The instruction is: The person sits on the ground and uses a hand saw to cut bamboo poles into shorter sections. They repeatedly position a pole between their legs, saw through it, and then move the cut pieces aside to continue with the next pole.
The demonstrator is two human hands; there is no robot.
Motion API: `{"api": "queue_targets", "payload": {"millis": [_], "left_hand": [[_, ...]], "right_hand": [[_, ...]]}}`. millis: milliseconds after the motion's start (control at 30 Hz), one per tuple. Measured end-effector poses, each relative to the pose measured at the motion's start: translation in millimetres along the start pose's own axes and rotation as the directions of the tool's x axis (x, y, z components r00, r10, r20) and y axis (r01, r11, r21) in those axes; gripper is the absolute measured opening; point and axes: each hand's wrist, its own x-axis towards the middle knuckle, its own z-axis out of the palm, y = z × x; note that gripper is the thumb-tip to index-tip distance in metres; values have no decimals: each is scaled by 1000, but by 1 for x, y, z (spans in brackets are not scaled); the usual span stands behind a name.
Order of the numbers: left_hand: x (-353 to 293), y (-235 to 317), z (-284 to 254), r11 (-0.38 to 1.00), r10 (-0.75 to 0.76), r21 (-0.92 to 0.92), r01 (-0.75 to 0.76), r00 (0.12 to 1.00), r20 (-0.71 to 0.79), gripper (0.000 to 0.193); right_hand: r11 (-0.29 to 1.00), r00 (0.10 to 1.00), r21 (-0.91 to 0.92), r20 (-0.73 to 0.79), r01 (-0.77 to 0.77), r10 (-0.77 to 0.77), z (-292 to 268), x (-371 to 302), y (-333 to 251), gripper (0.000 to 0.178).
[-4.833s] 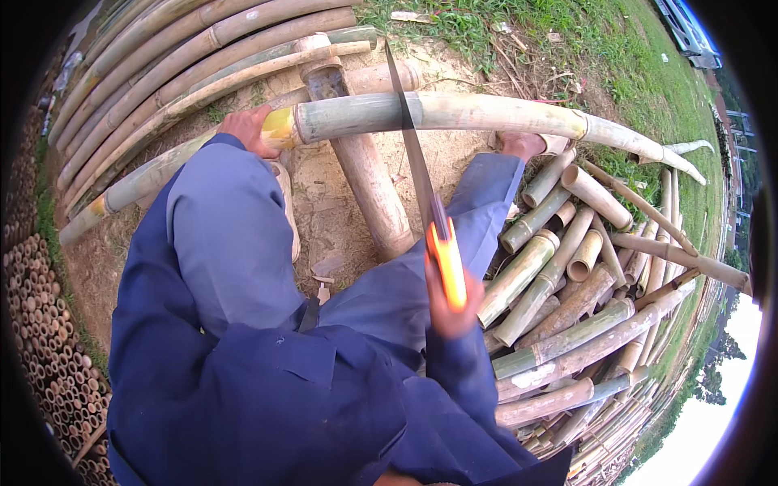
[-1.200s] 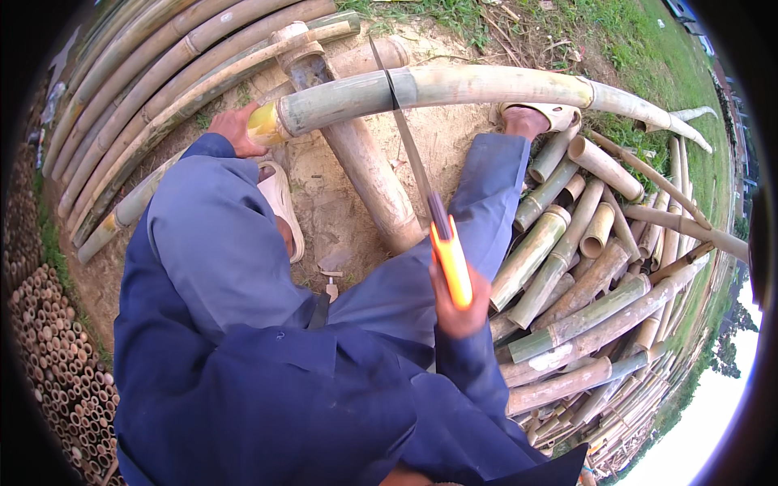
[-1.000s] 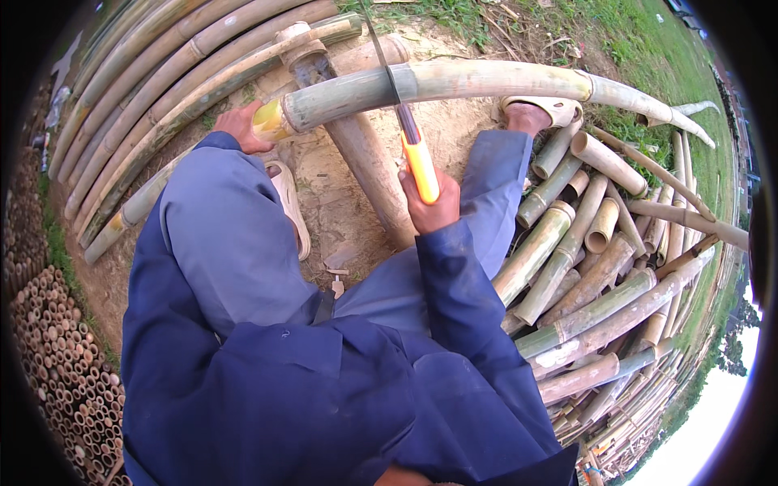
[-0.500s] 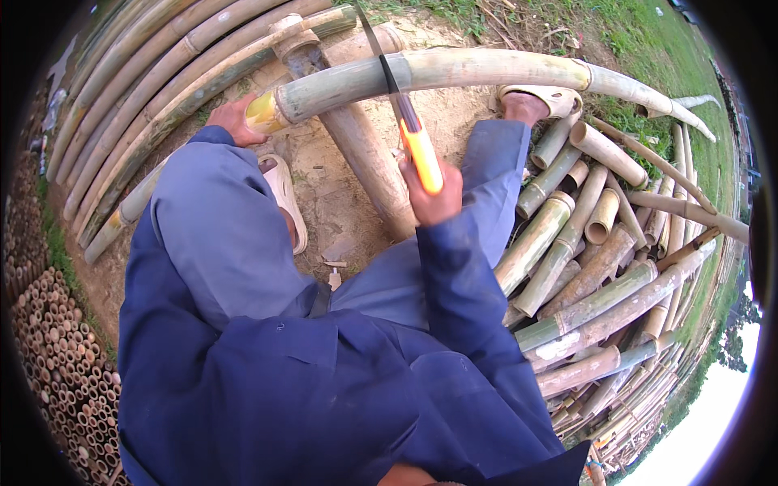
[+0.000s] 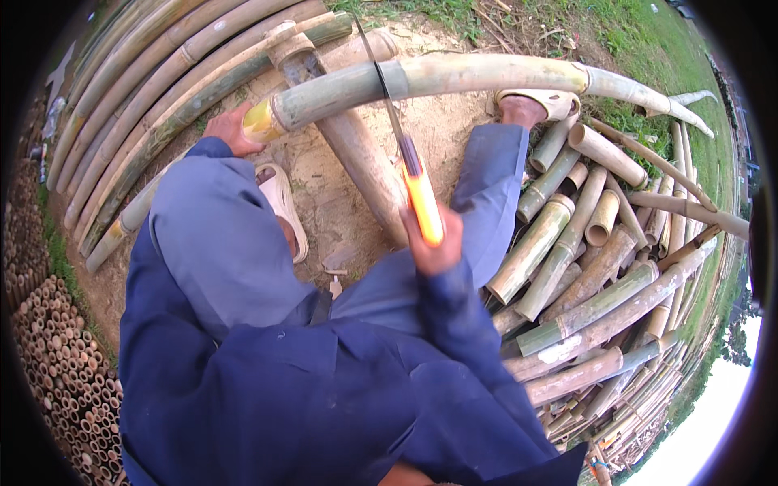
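Note:
A long bamboo pole [image 5: 494, 75] lies crosswise in front of me, over a thicker bamboo log [image 5: 356, 150] on the ground. My left hand [image 5: 232, 130] grips the pole's yellowish left end. My right hand [image 5: 433, 241] is closed round the orange-yellow handle of a hand saw [image 5: 421, 198]. The saw's dark, narrow blade points away from me and crosses the pole right of the log, touching it. My right foot, in a cream clog [image 5: 551, 104], is up against the near side of the pole.
Long bamboo poles [image 5: 162, 81] lie side by side at the far left. On the right is a heap of cut bamboo pieces [image 5: 567, 243]. Stacked bamboo tubes [image 5: 73, 373] show their ends at the lower left. Pale sawdust [image 5: 454, 121] covers the ground under the pole; grass [image 5: 632, 49] lies beyond.
My right hand has drawn the saw back toward me, so its handle sits lower and nearer. My left hand still holds the pole's end.

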Motion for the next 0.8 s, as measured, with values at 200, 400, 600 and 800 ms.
{"api": "queue_targets", "payload": {"millis": [200, 400, 600, 800], "left_hand": [[3, -4, -1, 1000, 25, -19, -25, 999, 35, 79], [-2, 0, -2, 1000, -15, 18, 16, 1000, -14, 79], [-3, -8, 3, 1000, -5, 17, 6, 1000, -12, 76], [0, -2, 5, 999, 14, 30, -15, 1000, 24, 75]], "right_hand": [[998, 999, -62, -45, -20, 17, -27, -26, -43, 21], [987, 985, -69, -78, 147, -153, 36, 62, 35, 17], [990, 980, 73, -150, -118, 128, -47, -65, 8, 20], [949, 905, -307, -380, 70, -189, -115, -112, -35, 23]]}}
